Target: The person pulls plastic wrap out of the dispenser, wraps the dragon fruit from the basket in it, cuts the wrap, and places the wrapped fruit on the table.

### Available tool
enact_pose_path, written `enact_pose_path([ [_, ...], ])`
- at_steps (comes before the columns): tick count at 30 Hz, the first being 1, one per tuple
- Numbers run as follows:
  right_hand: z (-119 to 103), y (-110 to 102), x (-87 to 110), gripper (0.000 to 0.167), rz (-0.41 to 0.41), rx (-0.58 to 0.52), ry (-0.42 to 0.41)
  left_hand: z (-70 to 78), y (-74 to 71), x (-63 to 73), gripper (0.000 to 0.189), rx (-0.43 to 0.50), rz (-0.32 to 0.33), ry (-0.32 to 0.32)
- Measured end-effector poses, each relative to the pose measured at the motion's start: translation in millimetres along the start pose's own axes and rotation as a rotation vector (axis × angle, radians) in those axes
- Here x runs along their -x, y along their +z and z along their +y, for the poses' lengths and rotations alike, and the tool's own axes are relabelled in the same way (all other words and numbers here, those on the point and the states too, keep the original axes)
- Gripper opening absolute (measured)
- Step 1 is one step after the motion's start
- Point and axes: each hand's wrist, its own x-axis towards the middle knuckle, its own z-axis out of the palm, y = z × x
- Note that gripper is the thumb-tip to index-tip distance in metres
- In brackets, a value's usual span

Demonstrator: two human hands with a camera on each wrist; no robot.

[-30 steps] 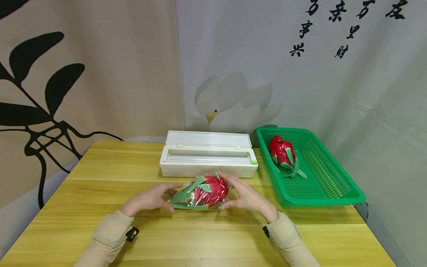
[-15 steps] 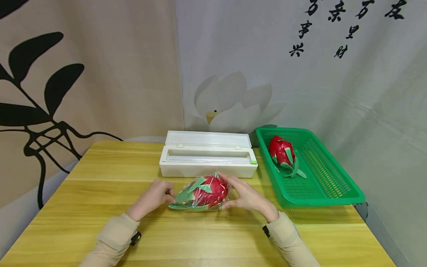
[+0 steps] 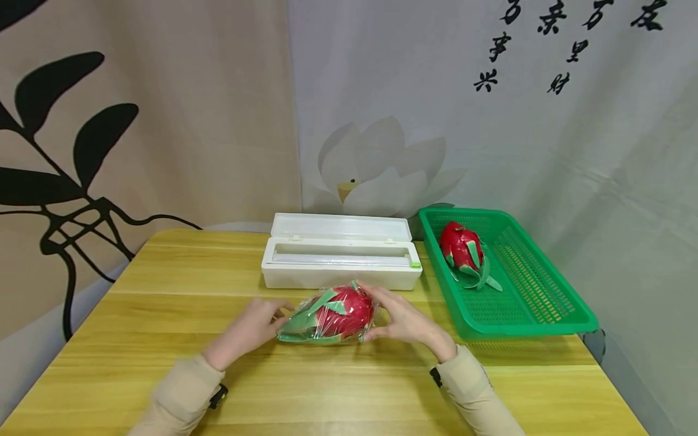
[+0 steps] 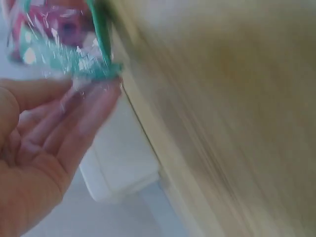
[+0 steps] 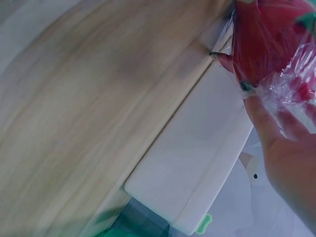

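A red dragon fruit (image 3: 349, 312) with green leafy scales, wrapped in clear plastic film, lies on its side between the two hands. At its left, leafy end is my left hand (image 3: 253, 330), thumb and fingers on either side of the tip. In the left wrist view, glints of film (image 4: 94, 89) show over the fingers of that hand (image 4: 49, 133). My right hand (image 3: 400, 318) grips the rounded right end, thumb in front and fingers behind. The right wrist view has the right hand (image 5: 286, 143) with fingertips against the film-covered red skin (image 5: 271, 39).
Behind the fruit stands a white cling film dispenser box (image 3: 340, 278), lid up, a film roll (image 3: 338, 260) inside. To the right, a green plastic basket (image 3: 545, 332) holds another dragon fruit (image 3: 460, 247). All stand on a wooden table (image 3: 327, 393) before a printed curtain.
My left hand first came in from spread fingers to a close pinch at the leafy end, then loosened a little there. The right hand and the fruit have stayed nearly still.
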Motion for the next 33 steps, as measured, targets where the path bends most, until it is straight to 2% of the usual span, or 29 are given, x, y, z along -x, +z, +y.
enact_pose_path([
  [2, 0, 1, -0.2, 0.102, 0.002, 0.004, -0.003, 9.8, 6.1, 3.2, 0.027, -0.041, 0.023, -0.025],
  [4, 0, 1, -0.3, 0.102, 0.004, 0.007, -0.005, 18.8, 11.7, 6.6, 0.034, -0.048, 0.015, -0.045],
  [9, -2, 2, 0.4, 0.101, 0.016, 0.036, -0.015, 33.1, 19.9, 14.0, 0.06, 0.053, -0.064, -0.086],
  [12, -3, 3, 1.0, 0.1, 0.026, 0.059, -0.018, 34.5, 22.5, 14.7, 0.071, 0.058, -0.049, -0.075],
  [14, -4, 2, 1.3, 0.099, 0.029, 0.071, -0.018, 33.2, 24.4, 13.6, 0.067, 0.028, -0.006, -0.063],
  [16, -5, 2, 1.5, 0.097, 0.03, 0.086, -0.023, 31.4, 26.2, 12.1, 0.054, -0.026, 0.046, -0.043],
  [19, -7, -1, 1.4, 0.095, 0.033, 0.093, -0.032, 28.9, 27.5, 9.7, 0.037, -0.078, 0.078, -0.036],
  [25, -9, -11, 0.7, 0.085, 0.026, 0.023, -0.044, 27.0, 22.3, 8.6, 0.047, -0.047, 0.078, -0.012],
  [29, -11, -18, 1.9, 0.08, 0.004, -0.076, -0.012, 26.5, 18.0, 8.5, 0.036, -0.007, 0.077, 0.043],
  [33, -12, -22, 2.6, 0.073, -0.011, -0.199, 0.052, 26.0, 15.7, 6.5, 0.028, 0.003, 0.061, 0.061],
])
